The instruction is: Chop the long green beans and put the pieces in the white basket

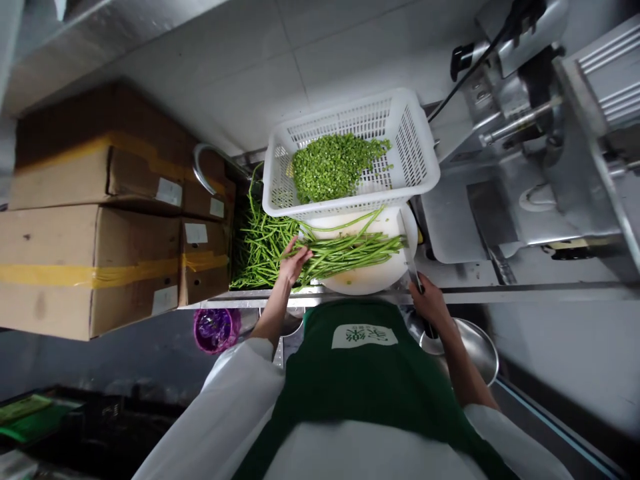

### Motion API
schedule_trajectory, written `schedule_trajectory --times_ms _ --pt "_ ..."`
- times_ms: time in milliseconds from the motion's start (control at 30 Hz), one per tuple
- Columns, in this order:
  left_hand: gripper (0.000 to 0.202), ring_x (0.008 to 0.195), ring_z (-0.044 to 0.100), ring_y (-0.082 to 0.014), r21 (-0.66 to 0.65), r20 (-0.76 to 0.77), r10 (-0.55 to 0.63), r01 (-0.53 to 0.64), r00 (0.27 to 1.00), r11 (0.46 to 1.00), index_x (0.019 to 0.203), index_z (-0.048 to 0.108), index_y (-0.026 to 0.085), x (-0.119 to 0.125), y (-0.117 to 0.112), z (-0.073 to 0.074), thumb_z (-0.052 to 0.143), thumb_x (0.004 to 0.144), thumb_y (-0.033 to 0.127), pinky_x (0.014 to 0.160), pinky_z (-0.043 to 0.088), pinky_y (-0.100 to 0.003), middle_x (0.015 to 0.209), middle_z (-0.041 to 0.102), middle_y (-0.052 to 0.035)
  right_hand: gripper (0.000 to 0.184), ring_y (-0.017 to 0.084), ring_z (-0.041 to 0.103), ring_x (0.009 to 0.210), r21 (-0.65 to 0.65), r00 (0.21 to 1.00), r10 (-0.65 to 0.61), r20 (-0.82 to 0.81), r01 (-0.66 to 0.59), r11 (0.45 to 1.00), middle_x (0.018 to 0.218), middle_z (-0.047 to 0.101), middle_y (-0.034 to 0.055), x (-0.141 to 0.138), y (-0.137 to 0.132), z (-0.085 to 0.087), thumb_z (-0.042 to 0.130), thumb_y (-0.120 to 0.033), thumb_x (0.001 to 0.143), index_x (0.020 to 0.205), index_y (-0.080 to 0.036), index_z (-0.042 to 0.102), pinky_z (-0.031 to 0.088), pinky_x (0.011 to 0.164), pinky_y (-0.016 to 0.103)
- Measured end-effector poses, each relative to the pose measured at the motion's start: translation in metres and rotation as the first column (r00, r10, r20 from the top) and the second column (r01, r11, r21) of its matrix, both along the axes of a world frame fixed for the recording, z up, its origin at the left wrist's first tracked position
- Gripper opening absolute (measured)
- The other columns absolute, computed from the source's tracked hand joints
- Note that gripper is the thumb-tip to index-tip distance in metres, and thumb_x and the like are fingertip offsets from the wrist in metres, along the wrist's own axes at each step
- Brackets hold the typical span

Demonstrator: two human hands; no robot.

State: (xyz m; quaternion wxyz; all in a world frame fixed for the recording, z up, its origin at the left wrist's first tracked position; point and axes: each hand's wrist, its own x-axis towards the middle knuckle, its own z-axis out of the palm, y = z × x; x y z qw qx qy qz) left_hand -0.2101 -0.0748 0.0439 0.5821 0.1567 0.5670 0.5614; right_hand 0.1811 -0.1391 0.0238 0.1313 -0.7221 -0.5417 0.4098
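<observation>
My left hand (294, 261) grips one end of a bundle of long green beans (350, 251) lying across a round white cutting board (373, 279). My right hand (427, 301) is closed round the handle of a knife (413, 265), whose blade stands at the board's right edge beside the bean tips. Behind the board a white plastic basket (415, 157) holds a heap of chopped green bean pieces (333, 167). More whole beans (257, 247) lie piled in a sink to the left.
Stacked cardboard boxes (95, 220) fill the counter at left. A metal slicing machine (540, 133) stands at right. A steel bowl (480, 347) sits below my right arm, and a purple container (216, 329) sits under the counter edge.
</observation>
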Motion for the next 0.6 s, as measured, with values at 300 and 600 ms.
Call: schedule_trajectory --times_ms 300,600 --pt "0.014 0.06 0.066 -0.009 -0.116 -0.019 0.441 -0.44 0.897 0.89 0.082 0.056 0.016 -0.052 0.012 -0.008 0.064 0.093 0.022 0.065 0.054 -0.02 0.064 0.06 0.0025 0.052 0.024 0.067 0.079 -0.008 1.0 0.005 -0.025 -0.006 1.0 0.089 0.074 0.0078 0.0 0.003 0.005 0.048 -0.041 0.089 0.135 -0.02 0.063 0.05 0.073 0.033" --pt "0.028 0.056 0.062 -0.0068 0.45 -0.567 0.579 -0.368 0.587 0.814 0.086 0.055 0.018 -0.117 0.005 0.066 0.064 0.089 0.044 0.055 0.052 -0.018 0.073 0.061 0.0047 0.051 0.025 0.067 0.083 -0.014 1.0 0.001 -0.013 -0.001 1.0 0.09 0.074 0.0077 -0.002 0.004 0.009 0.048 -0.039 0.09 0.134 -0.02 0.064 0.049 0.075 0.033"
